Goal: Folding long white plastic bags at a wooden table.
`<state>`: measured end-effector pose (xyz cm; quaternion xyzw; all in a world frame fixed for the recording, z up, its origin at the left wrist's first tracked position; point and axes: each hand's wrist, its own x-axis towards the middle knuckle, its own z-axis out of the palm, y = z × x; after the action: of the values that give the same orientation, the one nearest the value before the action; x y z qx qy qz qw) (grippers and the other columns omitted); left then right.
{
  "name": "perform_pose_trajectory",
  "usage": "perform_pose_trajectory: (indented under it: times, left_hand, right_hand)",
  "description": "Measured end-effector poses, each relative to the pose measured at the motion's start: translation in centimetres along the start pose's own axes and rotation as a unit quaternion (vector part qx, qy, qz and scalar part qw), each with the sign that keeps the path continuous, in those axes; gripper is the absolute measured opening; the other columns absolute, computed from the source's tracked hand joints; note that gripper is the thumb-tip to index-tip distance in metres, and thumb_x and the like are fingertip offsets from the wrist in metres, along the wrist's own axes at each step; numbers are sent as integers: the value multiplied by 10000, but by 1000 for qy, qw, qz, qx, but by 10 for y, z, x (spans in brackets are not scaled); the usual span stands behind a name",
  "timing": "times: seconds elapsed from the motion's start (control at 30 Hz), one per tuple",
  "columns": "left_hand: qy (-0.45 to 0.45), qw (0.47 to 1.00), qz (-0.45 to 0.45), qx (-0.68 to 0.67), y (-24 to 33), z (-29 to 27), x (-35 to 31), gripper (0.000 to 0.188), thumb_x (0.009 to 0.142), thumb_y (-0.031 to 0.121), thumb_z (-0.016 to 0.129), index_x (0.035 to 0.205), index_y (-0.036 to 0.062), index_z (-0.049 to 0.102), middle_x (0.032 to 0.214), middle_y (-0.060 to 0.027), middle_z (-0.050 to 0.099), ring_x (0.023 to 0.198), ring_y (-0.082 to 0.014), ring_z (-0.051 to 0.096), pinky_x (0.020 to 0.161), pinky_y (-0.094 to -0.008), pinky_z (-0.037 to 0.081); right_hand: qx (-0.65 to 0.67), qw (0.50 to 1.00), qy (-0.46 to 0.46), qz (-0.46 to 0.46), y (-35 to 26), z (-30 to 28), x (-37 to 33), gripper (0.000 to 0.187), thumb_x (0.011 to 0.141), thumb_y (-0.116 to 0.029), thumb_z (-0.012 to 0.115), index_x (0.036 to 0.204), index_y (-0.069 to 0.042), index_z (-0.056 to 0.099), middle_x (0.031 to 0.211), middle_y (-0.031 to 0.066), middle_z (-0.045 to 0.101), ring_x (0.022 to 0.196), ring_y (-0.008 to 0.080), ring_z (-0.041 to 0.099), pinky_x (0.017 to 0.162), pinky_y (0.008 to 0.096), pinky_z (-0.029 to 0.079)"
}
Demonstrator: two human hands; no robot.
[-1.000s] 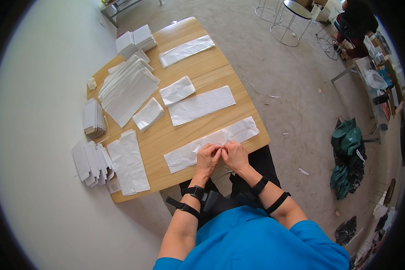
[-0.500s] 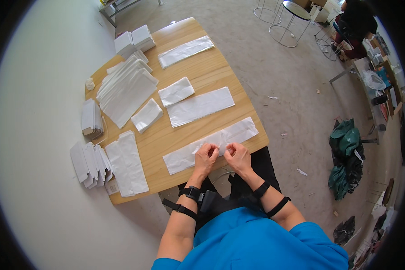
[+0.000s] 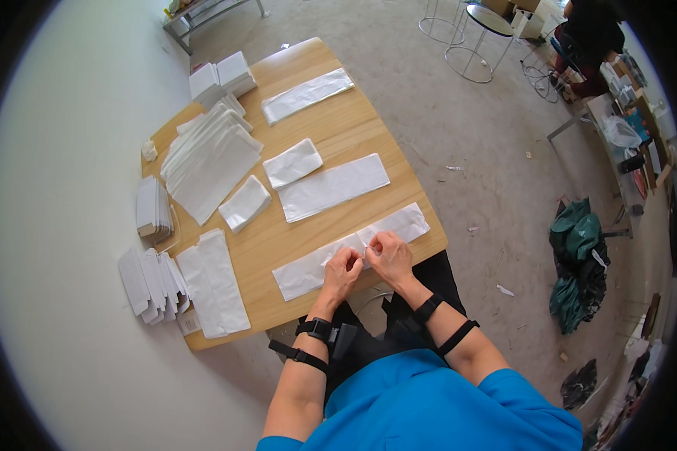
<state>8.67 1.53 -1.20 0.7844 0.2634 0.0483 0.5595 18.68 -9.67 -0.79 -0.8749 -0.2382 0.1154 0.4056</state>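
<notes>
A long, narrow folded white sheet (image 3: 399, 223) lies along the near edge of the wooden table (image 3: 346, 143), and a crease crosses its middle. Both hands are closed over that middle, close together. My left hand (image 3: 343, 272) pinches the sheet with thumb and fingers. Just to its right, my right hand (image 3: 390, 258) also pinches at the crease, its knuckles raised. The fingertips are partly hidden. Beyond the hands lie another long folded sheet (image 3: 338, 189) and a shorter folded one (image 3: 293, 163) overlapping it.
At the left are a fanned stack of white sheets (image 3: 212, 161), a small folded bundle (image 3: 246, 204) and a wide flat sheet (image 3: 214, 282). White boxes (image 3: 154, 282) line the wall side. A far strip (image 3: 308, 95) lies flat. Round stools (image 3: 490, 21) and green bags (image 3: 577, 237) stand off right.
My right hand has shifted slightly left and up, closer to the left hand, over the sheet's crease. The left hand stays nearly in place. The view has tilted a little.
</notes>
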Motion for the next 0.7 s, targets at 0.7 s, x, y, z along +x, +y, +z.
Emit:
perform_pose_trajectory:
  times: [0.7]
  left_hand:
    - [-9,999,-15,-34,-3,-4,0,138,849,145,603,857,7,604,741,-50,575,681,-124,532,641,-264,448]
  right_hand:
    - [232,967,-18,99,-12,-13,-5,247,820,19,485,1041,54,588,838,191,664,766,291,672,701,369,539]
